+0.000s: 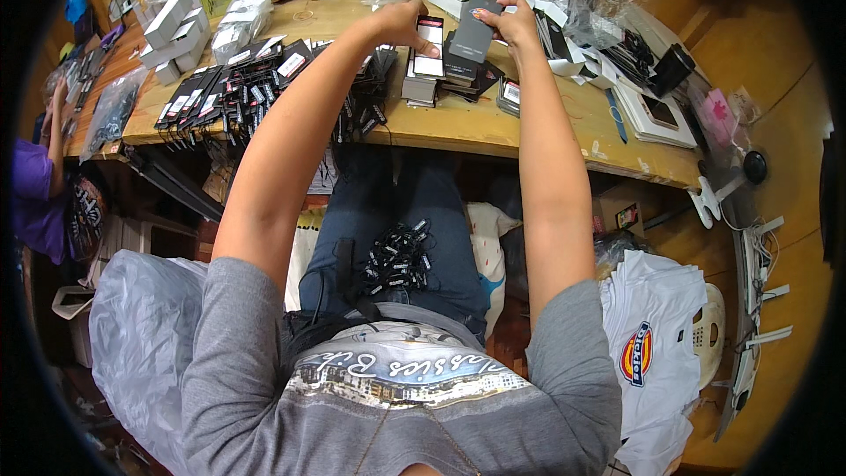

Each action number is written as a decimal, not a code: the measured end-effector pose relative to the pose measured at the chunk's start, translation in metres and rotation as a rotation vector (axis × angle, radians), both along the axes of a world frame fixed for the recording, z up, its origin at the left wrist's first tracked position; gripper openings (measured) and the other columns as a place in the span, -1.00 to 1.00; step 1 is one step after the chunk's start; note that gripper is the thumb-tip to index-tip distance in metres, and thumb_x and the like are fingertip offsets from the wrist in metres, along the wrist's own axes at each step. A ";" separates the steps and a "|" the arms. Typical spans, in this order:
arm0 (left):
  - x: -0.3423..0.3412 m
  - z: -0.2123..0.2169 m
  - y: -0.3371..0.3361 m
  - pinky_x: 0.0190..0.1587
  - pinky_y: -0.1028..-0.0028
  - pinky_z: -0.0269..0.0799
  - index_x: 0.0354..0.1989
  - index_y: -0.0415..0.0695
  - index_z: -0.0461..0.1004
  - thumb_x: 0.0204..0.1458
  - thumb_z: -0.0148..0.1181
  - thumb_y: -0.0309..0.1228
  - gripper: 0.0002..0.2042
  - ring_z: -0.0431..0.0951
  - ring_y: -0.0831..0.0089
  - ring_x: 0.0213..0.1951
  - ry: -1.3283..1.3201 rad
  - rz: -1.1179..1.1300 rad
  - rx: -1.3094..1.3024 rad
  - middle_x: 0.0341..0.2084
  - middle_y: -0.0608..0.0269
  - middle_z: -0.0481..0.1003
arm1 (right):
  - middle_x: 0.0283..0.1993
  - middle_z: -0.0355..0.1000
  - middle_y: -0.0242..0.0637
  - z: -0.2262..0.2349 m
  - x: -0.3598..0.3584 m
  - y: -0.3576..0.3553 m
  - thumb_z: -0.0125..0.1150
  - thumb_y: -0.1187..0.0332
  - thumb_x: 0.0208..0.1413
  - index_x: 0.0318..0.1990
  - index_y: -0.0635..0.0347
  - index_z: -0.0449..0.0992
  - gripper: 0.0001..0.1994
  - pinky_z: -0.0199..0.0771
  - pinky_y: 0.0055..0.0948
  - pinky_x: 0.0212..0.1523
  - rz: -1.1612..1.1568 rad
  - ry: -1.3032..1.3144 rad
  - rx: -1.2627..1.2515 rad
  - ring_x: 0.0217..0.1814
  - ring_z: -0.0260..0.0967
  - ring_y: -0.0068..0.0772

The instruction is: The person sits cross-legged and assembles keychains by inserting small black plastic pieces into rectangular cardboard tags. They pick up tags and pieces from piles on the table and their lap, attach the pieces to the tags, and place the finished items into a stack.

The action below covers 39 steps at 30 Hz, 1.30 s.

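Two bare hands reach across the light wooden desk [493, 130] in my head feed, both working about midway along its length. My right hand [507, 22] has its grip pinched on a plain dark-grey rectangular card [472, 39], held tilted above some flat black cards [459, 68] set back from the near edge. My left hand [404, 25] lays its thumb over a narrow black-and-white card [430, 33] at a pale block of stacked cards [420, 88]; its fingers are partly hidden, so I cannot tell whether that grip grasps or merely rests.

I judge the card handling to be partway through. The grey card is off the surface and not yet set down, while the stacks seem to be what is left. Toward the desk's near left corner spreads a broad heap of black tags with dark cords [264, 88], which may be finished pieces, and a tangle of black cords [398, 257] lies on the lap, apparently unused.
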<state>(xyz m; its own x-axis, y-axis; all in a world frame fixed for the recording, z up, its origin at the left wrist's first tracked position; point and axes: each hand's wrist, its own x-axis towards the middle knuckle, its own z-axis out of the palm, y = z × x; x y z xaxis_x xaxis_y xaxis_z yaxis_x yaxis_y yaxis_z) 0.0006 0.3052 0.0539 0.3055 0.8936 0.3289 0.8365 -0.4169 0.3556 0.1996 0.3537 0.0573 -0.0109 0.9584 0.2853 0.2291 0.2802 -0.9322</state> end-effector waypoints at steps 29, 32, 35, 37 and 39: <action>0.058 -0.012 -0.167 -0.38 0.58 0.38 -0.28 -0.28 0.17 -0.04 -0.05 -0.51 -0.82 0.41 0.55 -0.43 -1.463 -0.224 -0.405 -0.47 0.17 0.39 | -0.56 0.40 -0.18 -0.045 0.133 -0.051 0.38 0.40 -0.50 -0.46 0.32 0.46 -0.67 0.32 -0.45 -0.47 -0.088 -0.729 -0.081 -0.54 0.35 -0.35; 0.059 -0.021 -0.178 -0.40 0.59 0.37 -0.25 -0.25 0.13 -0.02 -0.08 -0.51 -0.82 0.41 0.56 -0.43 -1.470 -0.193 -0.448 -0.49 0.15 0.41 | -0.62 0.37 -0.22 -0.041 0.134 -0.054 0.35 0.46 -0.45 -0.52 0.35 0.43 -0.74 0.27 -0.52 -0.61 -0.087 -0.624 -0.128 -0.66 0.28 -0.47; 0.058 -0.035 -0.185 -0.40 0.60 0.36 -0.22 -0.24 0.12 -0.01 -0.09 -0.51 -0.81 0.41 0.57 -0.43 -1.445 -0.164 -0.436 -0.49 0.15 0.42 | -0.66 0.33 -0.28 -0.035 0.138 -0.061 0.29 0.53 -0.37 -0.56 0.35 0.40 -0.82 0.17 -0.64 -0.74 -0.041 -0.404 -0.218 -0.75 0.19 -0.60; 0.058 -0.043 -0.187 -0.40 0.61 0.35 -0.20 -0.24 0.11 -0.01 -0.09 -0.51 -0.79 0.41 0.57 -0.43 -1.414 -0.155 -0.435 -0.48 0.14 0.43 | -0.68 0.31 -0.34 -0.029 0.138 -0.070 0.21 0.58 -0.28 -0.54 0.36 0.39 -0.89 0.13 -0.73 -0.77 -0.048 -0.294 -0.269 -0.76 0.15 -0.67; 0.061 -0.046 -0.191 -0.40 0.62 0.34 -0.20 -0.27 0.13 -0.01 -0.09 -0.52 -0.79 0.41 0.59 -0.42 -1.395 -0.147 -0.433 -0.46 0.14 0.43 | -0.66 0.31 -0.35 -0.028 0.146 -0.076 0.20 0.57 -0.27 -0.53 0.35 0.39 -0.89 0.14 -0.73 -0.77 -0.026 -0.181 -0.227 -0.75 0.16 -0.69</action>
<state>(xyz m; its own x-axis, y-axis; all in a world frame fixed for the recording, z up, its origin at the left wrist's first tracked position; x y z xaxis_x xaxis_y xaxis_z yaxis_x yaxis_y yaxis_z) 0.0619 0.1145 0.0080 0.0667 0.9867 0.1480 -0.3224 -0.1191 0.9391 0.3455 0.2780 0.0291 -0.0171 0.9981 0.0594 0.4016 0.0612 -0.9138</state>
